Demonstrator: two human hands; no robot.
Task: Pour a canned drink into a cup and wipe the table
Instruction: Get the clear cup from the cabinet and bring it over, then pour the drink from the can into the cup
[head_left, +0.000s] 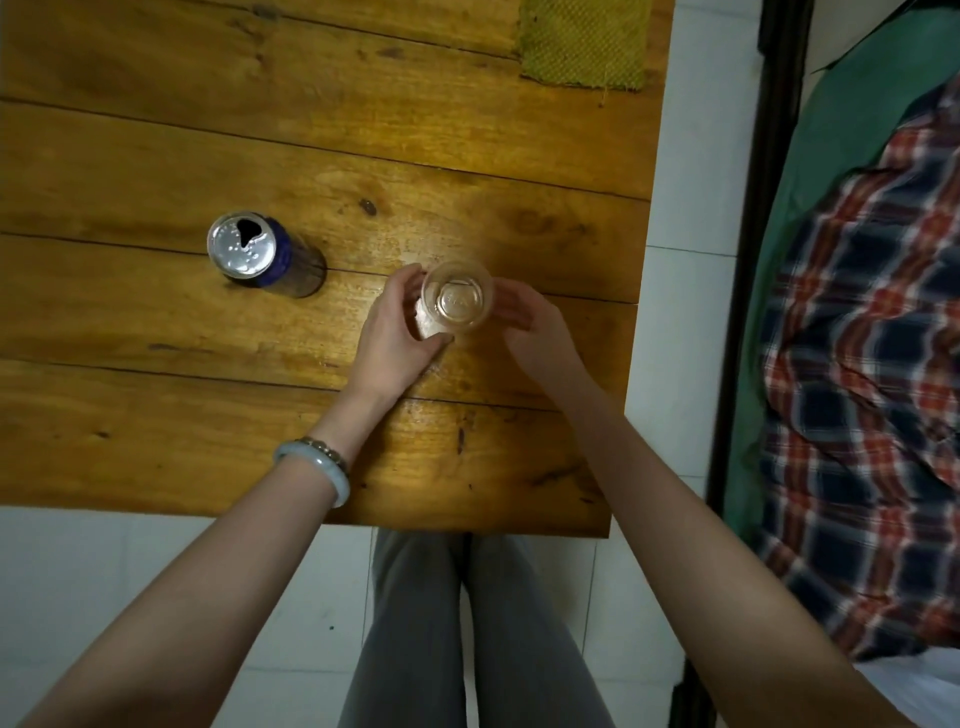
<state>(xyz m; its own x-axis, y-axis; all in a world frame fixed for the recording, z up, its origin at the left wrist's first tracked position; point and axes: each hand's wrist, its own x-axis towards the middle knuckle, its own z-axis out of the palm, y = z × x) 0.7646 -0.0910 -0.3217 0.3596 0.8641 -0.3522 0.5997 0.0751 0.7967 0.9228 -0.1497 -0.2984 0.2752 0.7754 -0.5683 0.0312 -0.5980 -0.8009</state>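
Cup, clear plastic, upright on the table near its right edge, about midway between front and back. My left hand curls around its left side, fingers and thumb touching the wall. My right hand cups the right side, fingers loose; cannot tell if they press it. Can stands opened, well to the left of the cup, untouched. Green cloth lies at the back right corner.

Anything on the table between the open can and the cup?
Only the left hand at the cup; from there to the can, the head view shows bare wooden table.
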